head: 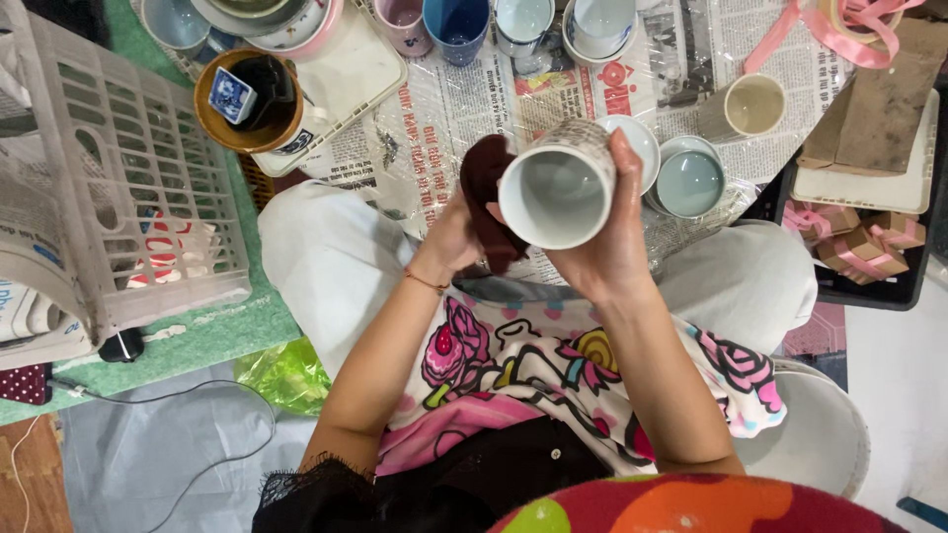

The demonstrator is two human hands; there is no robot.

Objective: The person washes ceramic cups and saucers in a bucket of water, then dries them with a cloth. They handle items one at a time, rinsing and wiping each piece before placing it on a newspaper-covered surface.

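My right hand [607, 247] grips a white ceramic cup [555, 190] with a speckled outer wall, its open mouth turned up toward me. My left hand [456, 237] holds a dark maroon cloth [486, 197] pressed against the cup's left side. Both hands are raised above my lap, just in front of a newspaper-covered round table [464, 109]. The cup's inside looks bare and pale grey.
Several cups and bowls stand on the table, including a blue cup [456, 25], a pale green bowl [689, 183] and a cream cup [752, 105]. A white plastic crate [128, 178] lies at the left. Pink ribbon [839, 30] and small gift boxes [861, 242] sit at the right.
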